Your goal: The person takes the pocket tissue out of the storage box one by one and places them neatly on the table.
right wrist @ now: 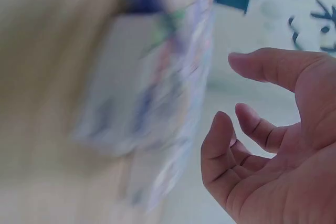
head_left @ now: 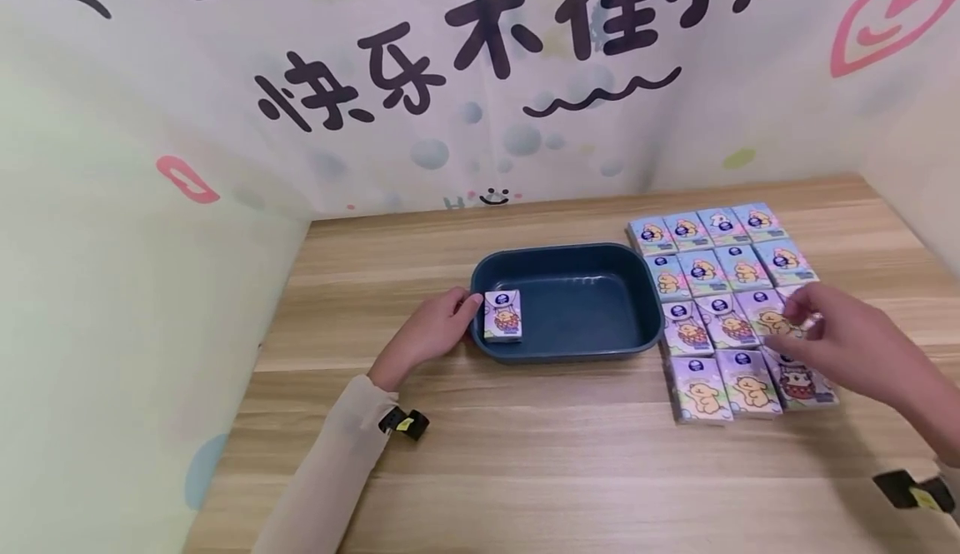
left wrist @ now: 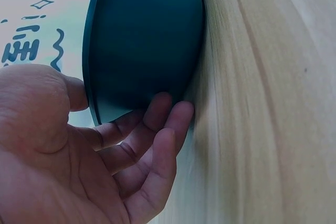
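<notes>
A dark blue plastic tub [head_left: 585, 352] rests on the table, with one purple pocket tissue pack [head_left: 502, 316] at its left end. My left hand [head_left: 438, 329] grips the tub's left rim. In the left wrist view its thumb lies over the rim while the fingers curl against the outer wall [left wrist: 142, 35]. To the right of the tub, blue and purple tissue packs [head_left: 702, 271] lie in rows. Over the right side of the purple rows hovers my right hand [head_left: 855, 337], fingers loosely bent and nothing between them. Packs in the right wrist view [right wrist: 131, 82] are blurred.
The wooden table [head_left: 480, 471] meets a printed white backdrop [head_left: 480, 146] behind the tub. A pale wall panel [head_left: 112, 304] closes off the left side, and another [head_left: 915, 154] stands at the right.
</notes>
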